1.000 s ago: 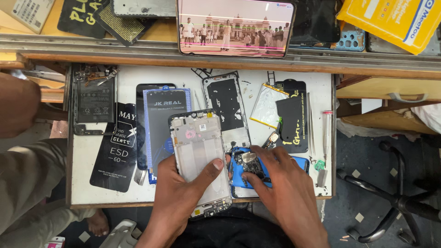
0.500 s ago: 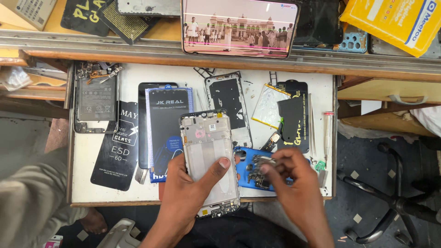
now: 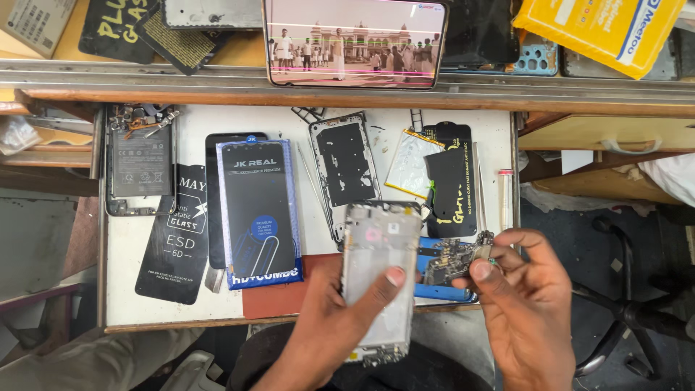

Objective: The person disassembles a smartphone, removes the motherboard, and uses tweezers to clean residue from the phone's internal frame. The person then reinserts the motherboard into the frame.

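Disassembly looks well along: the left hand [image 3: 340, 318] clasps the stripped phone frame [image 3: 378, 279] above the tray's [image 3: 130, 289] near edge, the right hand [image 3: 525, 304] pinches the freed circuit board [image 3: 455, 262] beside it, nothing yet refitted.

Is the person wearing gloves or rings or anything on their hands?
No. The left hand and the right hand are both bare: no gloves, rings, watch or bracelet show. Both forearms are uncovered as far as the picture reaches, so no sleeves are seen. The fingernails are short and plain.
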